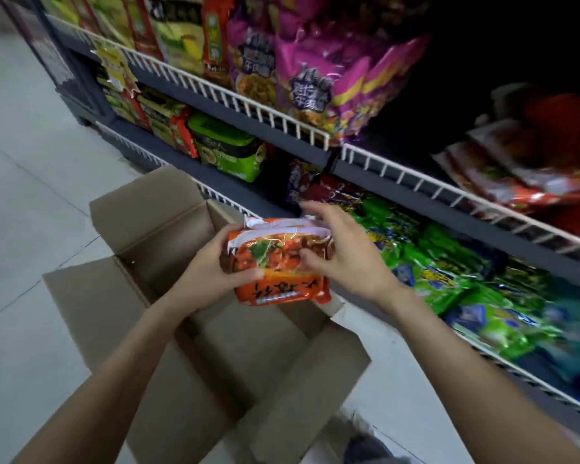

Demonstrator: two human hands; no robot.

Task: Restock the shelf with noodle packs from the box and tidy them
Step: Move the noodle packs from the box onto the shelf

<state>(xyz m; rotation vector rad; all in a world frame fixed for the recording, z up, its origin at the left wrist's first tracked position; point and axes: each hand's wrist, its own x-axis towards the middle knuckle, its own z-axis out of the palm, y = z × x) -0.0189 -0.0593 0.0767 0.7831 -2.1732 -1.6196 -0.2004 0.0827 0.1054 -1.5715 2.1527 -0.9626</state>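
Left hand (215,272) and right hand (342,259) both grip orange noodle pack (275,262) over open box (215,346); keep it level, slide behind shelf rail (449,192), label outward

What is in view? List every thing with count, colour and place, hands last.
orange pack: one, orange with white top, held over the box
box: one, brown cardboard, flaps open, on the floor before the shelves
purple packs: several, purple and pink, upper shelf, centre
green packs: many, green with blue, lowest shelf, right
green tub pack: one, green, lower shelf, left of centre
yellow-green packs: several, upper shelf, left
red packs: a few, red, blurred, right shelf
rails: white wire, along shelf fronts
floor: pale tiles, left
left hand: grips the pack's left side
right hand: grips the pack's right side
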